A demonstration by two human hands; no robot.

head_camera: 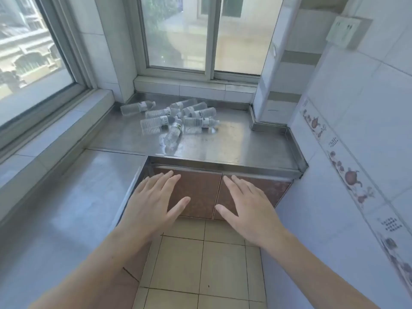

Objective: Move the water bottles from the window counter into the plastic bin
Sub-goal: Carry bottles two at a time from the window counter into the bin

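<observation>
Both bare forearms reach forward from the bottom corners and converge. The left hand and right hand hover side by side, palms down, fingers straight and slightly spread, thumbs pointing inward toward each other, each grip empty.

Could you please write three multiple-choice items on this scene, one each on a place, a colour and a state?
1. Where are the bottles?
A. On the floor
B. On the steel counter below the window
C. In a bin

2. What colour are the cabinet doors under the counter?
A. Reddish brown
B. Green
C. Black

3. What state are the hands in?
A. Both gripping bottles
B. One holding a bin
C. Both open and empty

Answers:
1 B, they lie on their sides in a heap on the metal top.
2 A, both door panels look reddish brown.
3 C, the left hand and right hand spread their fingers short of the counter, holding nothing.
</observation>
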